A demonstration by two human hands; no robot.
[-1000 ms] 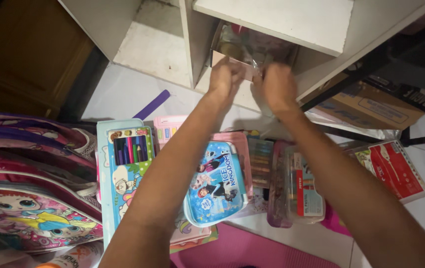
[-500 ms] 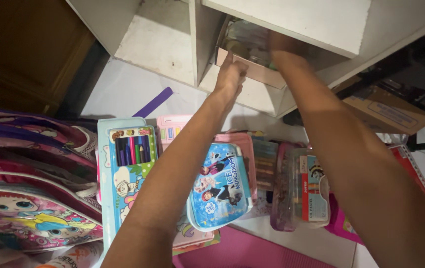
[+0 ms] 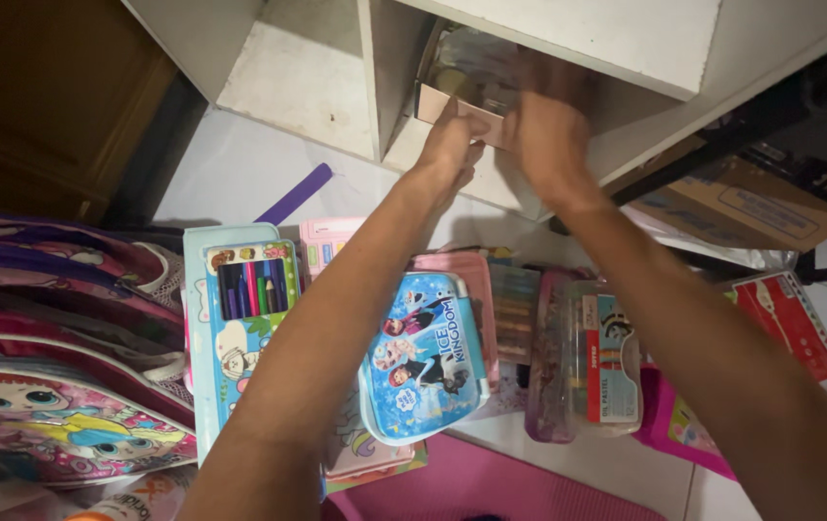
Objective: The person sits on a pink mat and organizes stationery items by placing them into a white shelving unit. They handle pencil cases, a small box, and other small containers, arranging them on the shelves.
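Pink box [image 3: 462,108] in white shelf [image 3: 298,72], left hand [image 3: 452,145] grip grasping its edge, right hand [image 3: 549,140] blurred (grip unclear), pencil cases [image 3: 423,352] below.

Tucked in the white shelf compartment: a clear-wrapped pinkish box [image 3: 462,82], touched by both hands. On the floor below: a tall light-blue pencil set [image 3: 240,318] with a window of coloured pencils; beside it a rounded blue cartoon case [image 3: 425,357]; further right a clear plastic crayon box [image 3: 595,359] with a red-and-blue label. At far right: a flat red-and-white pack [image 3: 790,323] and a brown cardboard box [image 3: 737,203].
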